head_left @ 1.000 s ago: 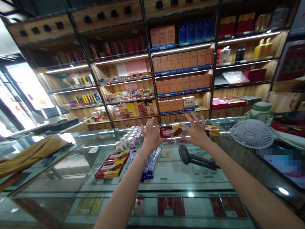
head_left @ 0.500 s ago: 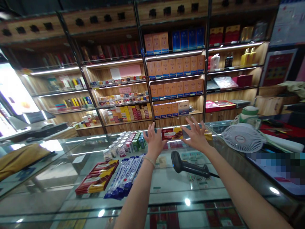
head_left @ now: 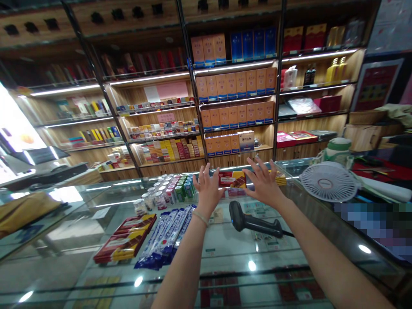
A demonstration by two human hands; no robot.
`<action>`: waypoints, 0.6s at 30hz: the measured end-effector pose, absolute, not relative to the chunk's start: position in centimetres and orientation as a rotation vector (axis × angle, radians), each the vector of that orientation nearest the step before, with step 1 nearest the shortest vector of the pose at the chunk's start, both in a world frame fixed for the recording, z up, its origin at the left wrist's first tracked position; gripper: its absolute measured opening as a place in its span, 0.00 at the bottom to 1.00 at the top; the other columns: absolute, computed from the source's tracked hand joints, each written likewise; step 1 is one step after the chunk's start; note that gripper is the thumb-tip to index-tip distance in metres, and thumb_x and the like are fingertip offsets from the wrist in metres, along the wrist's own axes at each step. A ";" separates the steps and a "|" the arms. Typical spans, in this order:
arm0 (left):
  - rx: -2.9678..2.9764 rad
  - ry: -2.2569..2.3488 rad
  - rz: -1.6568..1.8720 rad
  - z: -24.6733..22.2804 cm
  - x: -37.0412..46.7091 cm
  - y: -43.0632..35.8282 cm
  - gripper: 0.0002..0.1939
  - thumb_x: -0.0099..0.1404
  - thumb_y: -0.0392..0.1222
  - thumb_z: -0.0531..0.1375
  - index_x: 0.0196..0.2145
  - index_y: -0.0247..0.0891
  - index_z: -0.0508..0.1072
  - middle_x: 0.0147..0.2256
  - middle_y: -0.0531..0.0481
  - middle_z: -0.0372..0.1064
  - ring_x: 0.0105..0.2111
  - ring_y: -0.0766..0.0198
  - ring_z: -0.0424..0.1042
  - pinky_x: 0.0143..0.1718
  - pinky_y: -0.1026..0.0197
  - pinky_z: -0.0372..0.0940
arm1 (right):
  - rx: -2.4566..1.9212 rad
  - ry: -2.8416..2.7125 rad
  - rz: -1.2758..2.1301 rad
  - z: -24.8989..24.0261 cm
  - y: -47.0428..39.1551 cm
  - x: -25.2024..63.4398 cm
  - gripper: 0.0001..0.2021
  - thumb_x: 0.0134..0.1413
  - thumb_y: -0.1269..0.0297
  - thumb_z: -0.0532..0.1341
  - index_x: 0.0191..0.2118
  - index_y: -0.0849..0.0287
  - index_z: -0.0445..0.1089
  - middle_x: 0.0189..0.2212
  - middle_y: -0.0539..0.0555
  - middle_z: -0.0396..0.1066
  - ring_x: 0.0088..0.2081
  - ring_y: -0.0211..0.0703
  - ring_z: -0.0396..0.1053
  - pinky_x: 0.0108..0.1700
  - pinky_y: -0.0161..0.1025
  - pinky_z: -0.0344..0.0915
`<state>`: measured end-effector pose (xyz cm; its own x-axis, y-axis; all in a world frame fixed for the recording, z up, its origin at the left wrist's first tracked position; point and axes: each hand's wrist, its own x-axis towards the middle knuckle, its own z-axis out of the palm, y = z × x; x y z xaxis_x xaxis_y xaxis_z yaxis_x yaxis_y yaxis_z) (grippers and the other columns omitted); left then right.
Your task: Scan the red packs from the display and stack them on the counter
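Observation:
A red-and-yellow packet (head_left: pixel 232 179) with a chocolate-biscuit picture sits at the far side of the glass counter, its printed face towards me. My left hand (head_left: pixel 207 186) is at its left end, fingers spread and raised. At its right end is my right hand (head_left: pixel 264 182), also with fingers spread, its fingertips close to the packet's edge. Whether either hand touches the packet, I cannot tell. Nearer to me, between my forearms, lies a black handheld barcode scanner (head_left: pixel 254 224) with its cable running right.
Left on the glass counter (head_left: pixel 225 257) lie blue-and-white long packets (head_left: pixel 167 236), more red-and-yellow packets (head_left: pixel 125 238) and several small jars (head_left: pixel 161 199). A white fan (head_left: pixel 328 182) and a green-lidded bottle (head_left: pixel 337 148) stand right. Stocked shelves (head_left: pixel 238 101) rise behind.
The view has shifted a little, so shelves and counter goods sit slightly higher and further left. Both hands stay spread at the packet's ends, with hardly any movement.

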<state>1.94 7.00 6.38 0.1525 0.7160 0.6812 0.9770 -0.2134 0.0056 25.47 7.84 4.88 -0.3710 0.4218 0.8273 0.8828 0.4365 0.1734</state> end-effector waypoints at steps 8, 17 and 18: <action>-2.050 -1.425 -0.740 6.2 3.1 6.3 0.43 0.56 0.53 0.72 0.67 0.53 0.63 0.74 0.38 0.44 0.73 0.37 0.41 0.69 0.27 0.31 | -1.033 -1.993 -0.830 4.8 7.0 24.6 0.29 0.54 0.51 0.66 0.59 0.58 0.67 0.72 0.64 0.51 0.73 0.64 0.41 0.72 0.67 0.24; -2.042 -1.304 -0.785 5.8 3.8 6.3 0.37 0.53 0.51 0.74 0.59 0.50 0.71 0.72 0.38 0.49 0.72 0.39 0.47 0.70 0.27 0.34 | -0.940 -1.983 -0.848 4.7 6.8 23.9 0.29 0.54 0.53 0.66 0.60 0.58 0.66 0.72 0.65 0.53 0.73 0.63 0.43 0.72 0.67 0.28; -2.034 -1.305 -0.789 5.7 3.7 6.3 0.36 0.53 0.51 0.74 0.58 0.50 0.72 0.72 0.38 0.50 0.72 0.39 0.48 0.69 0.27 0.34 | -0.943 -1.990 -0.829 4.7 6.8 24.0 0.31 0.54 0.52 0.66 0.61 0.57 0.65 0.72 0.64 0.52 0.73 0.63 0.43 0.72 0.68 0.28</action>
